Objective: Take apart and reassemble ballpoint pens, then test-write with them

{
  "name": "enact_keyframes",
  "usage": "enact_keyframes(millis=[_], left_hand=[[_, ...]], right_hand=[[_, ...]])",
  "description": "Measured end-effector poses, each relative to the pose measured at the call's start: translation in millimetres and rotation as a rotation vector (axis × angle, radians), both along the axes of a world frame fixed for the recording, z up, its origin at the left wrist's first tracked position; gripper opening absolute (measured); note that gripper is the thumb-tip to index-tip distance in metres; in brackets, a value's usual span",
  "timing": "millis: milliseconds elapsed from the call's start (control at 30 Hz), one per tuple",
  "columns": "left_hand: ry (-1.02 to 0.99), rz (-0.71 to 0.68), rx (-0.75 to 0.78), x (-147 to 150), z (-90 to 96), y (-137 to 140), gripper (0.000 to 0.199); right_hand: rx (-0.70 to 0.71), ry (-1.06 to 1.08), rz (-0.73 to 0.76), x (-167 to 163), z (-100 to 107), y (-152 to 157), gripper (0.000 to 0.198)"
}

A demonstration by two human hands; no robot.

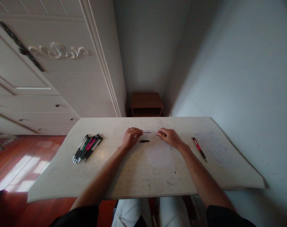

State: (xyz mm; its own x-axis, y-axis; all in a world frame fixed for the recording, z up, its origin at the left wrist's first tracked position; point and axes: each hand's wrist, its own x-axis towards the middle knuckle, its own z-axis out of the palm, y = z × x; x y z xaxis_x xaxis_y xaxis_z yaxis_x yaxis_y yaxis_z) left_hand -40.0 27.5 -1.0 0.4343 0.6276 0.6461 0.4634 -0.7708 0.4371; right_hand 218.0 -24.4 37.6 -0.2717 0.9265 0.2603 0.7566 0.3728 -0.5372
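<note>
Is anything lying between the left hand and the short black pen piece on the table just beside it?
Nothing visible does. The black pen piece lies on bare table just right of the left hand, which pinches a thin refill.

White table (pixel 124 179), its surface scuffed and marked. At its left part, a bundle of pens (pixel 87 148) lying side by side. At its right part, a single red-and-black pen (pixel 199 148) beside a faintly written sheet (pixel 216 149). At centre, another sheet of paper (pixel 159 154) and a short black pen piece (pixel 144 141)
</note>
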Motion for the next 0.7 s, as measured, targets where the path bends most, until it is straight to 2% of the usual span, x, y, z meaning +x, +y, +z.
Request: enact_keyframes(millis=[133, 333, 700], left_hand=[[0.027, 0.012, 0.01, -0.4, 0.9, -0.7, 0.015], [0.028, 0.001, 0.007, 0.9, 1.6, -1.9, 0.015], [0.004, -0.026, 0.034, 3.4, -0.4, -2.1, 0.015]], right_hand=[[-0.017, 0.025, 0.021, -2.8, 0.1, -0.8, 0.012], [0.085, -0.006, 0.035, -4.1, -7.2, 2.4, 0.016], [0.132, -0.025, 0.043, -5.0, -12.5, 3.0, 0.016]])
